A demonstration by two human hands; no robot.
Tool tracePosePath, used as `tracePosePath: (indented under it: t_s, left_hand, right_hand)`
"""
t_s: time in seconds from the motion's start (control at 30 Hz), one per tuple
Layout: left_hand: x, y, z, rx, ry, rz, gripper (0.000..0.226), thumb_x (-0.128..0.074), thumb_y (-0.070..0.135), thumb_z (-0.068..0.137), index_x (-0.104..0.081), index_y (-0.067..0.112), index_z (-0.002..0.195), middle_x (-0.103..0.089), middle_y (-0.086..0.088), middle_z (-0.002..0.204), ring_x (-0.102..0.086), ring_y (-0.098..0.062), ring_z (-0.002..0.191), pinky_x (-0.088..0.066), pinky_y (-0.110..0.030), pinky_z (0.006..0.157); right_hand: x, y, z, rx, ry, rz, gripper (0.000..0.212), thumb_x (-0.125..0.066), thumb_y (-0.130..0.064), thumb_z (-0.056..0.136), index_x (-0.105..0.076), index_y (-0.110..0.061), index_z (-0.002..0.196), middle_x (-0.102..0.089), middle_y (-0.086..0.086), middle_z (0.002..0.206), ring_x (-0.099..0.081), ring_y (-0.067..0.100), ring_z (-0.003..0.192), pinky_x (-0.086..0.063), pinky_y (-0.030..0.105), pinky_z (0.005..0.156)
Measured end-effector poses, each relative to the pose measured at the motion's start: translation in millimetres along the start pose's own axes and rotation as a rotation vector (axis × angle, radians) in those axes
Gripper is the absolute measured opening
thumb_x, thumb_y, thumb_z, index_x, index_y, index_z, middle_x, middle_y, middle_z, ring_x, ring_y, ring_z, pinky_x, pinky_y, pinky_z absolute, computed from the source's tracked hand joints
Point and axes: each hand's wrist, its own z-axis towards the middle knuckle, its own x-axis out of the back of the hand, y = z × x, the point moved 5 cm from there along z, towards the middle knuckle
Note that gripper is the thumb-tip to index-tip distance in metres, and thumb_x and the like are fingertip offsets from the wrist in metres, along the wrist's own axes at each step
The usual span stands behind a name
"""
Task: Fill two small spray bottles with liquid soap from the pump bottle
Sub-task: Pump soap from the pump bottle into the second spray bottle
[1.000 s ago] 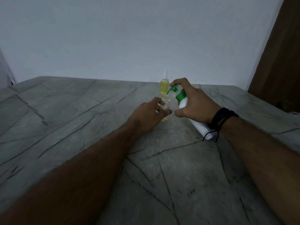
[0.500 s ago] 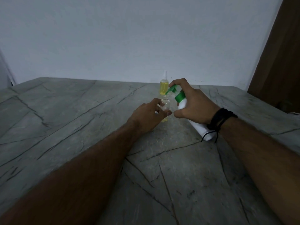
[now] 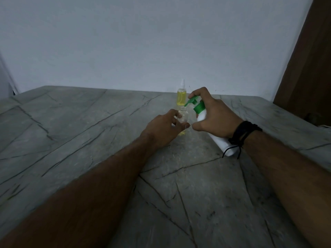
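Head view. Centre of frame: the left hand [image 3: 165,126] pinches a small clear uncapped spray bottle [image 3: 183,116] standing on the grey veined stone counter [image 3: 75,133]. The right hand [image 3: 214,116] grips a tilted white pump bottle with green pump head [image 3: 203,115], one finger on the head and the nozzle just above the open neck. Behind them stands a capped spray bottle of yellow liquid [image 3: 181,97]. Risks: a nozzle off the narrow neck would send soap onto the counter; a firm stroke could tip the light bottle.

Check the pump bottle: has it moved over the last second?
No. The pump bottle keeps its tilt, nozzle over the open bottle, same spot against the filled spray bottle.
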Motion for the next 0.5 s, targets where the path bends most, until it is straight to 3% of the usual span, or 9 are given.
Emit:
tracePosePath:
  t_s: [0.5]
  left_hand:
    - [0.5,0.9,-0.7,0.003,-0.005,-0.002,0.050,-0.057,0.053,0.091,-0.049,0.022,0.130,-0.067,0.001,0.123,-0.063,-0.016,0.103,-0.052,-0.034,0.088]
  right_hand:
    - [-0.9,0.5,0.1,0.008,0.010,-0.007,0.077,-0.079,-0.012,0.068,-0.041,-0.030,0.133,-0.062,-0.012,0.080,-0.064,0.013,0.070,-0.051,0.027,0.063]
